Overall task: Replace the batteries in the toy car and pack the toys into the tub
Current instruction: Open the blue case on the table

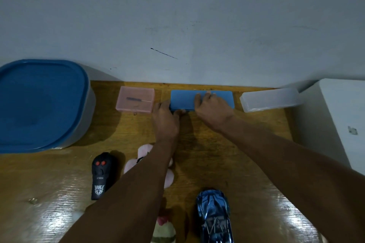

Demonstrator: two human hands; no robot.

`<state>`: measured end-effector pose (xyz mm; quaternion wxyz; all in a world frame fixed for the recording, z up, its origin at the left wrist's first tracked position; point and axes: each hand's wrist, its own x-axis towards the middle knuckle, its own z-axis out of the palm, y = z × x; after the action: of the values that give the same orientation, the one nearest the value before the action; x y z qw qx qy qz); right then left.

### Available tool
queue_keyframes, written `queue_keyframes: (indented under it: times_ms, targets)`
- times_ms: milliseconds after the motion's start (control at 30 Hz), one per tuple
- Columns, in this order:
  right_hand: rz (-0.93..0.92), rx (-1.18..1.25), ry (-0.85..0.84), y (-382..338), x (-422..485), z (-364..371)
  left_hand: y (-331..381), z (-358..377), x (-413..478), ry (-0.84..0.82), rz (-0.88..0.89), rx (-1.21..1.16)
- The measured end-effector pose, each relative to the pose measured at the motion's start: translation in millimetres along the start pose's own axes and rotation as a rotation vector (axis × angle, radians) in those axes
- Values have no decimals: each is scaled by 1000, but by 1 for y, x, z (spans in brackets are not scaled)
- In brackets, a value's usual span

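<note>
Both hands are on the blue box (182, 100) at the wall: the left grip (165, 116) clasps its left front corner, and the right grip (211, 104) clenches over its top, fingers reaching the far edge. The car (214, 215) sits on the worktop (246, 154) well nearer the person than the box. The lidded tub (87, 112) stands far to the box's left.
</note>
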<state>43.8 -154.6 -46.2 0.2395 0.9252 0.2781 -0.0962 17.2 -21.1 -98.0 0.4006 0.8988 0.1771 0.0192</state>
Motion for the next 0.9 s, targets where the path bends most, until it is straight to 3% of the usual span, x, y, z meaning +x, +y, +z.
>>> queue_keyframes:
  times_ms: [500,900]
  targets:
    - [1,83,49,12,-4,5,1,-3,3,-22,-36,-37]
    - [99,345,318,29,-11,26,-1,-6,-1,-26,-15,-72]
